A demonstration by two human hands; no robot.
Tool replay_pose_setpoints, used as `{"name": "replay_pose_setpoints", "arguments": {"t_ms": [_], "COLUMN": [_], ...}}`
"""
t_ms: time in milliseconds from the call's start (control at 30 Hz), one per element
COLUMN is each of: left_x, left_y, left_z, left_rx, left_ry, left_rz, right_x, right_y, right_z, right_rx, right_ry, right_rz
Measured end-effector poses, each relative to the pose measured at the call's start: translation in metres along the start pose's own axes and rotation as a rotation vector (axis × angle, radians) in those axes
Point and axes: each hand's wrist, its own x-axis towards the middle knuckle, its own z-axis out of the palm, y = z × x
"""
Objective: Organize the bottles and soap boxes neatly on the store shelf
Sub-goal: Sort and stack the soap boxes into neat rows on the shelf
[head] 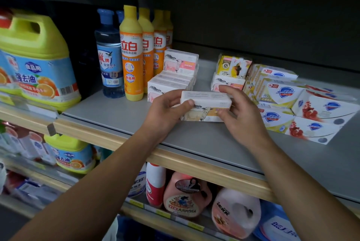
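Dim light; blurred, bowed edges; dark top.

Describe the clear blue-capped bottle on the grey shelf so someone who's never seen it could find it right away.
Start at the big yellow-green jug at the left of the grey shelf. Just to its right, before the row of orange bottles, stands the clear bottle. It alone is see-through, with a blue cap and a blue label showing a bird.

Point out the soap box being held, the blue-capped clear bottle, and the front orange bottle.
held soap box (pixel 206 98), head view, top face.
blue-capped clear bottle (pixel 109 59), head view, label.
front orange bottle (pixel 131 55), head view, label.
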Motion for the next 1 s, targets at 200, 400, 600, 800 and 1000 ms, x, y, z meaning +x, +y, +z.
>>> {"name": "replay_pose_setpoints", "arguments": {"t_ms": [200, 400, 600, 800, 1000], "left_x": [-0.003, 0.000, 0.003, -0.001, -0.008], "left_y": [0.002, -0.001, 0.001, 0.010, 0.009], "left_z": [-0.002, -0.001, 0.004, -0.045, -0.086], "left_rx": [0.033, 0.179, 0.503, 0.924, 1.366], "left_ry": [0.013, 0.071, 0.074, -0.003, -0.100], "left_rz": [0.025, 0.020, 0.036, 0.110, 0.070], "right_x": [0.000, -0.001, -0.003, -0.003, 0.009], "right_y": [0.000, 0.002, 0.003, 0.001, -0.011], "right_z": [0.001, 0.001, 0.000, 0.004, 0.014], "right_rx": [-0.281, -0.130, -0.103, -0.167, -0.473], "right_ry": [0.002, -0.060, -0.087, -0.065, -0.110], "right_rz": [-0.135, -0.030, 0.043, 0.071, -0.053]}}
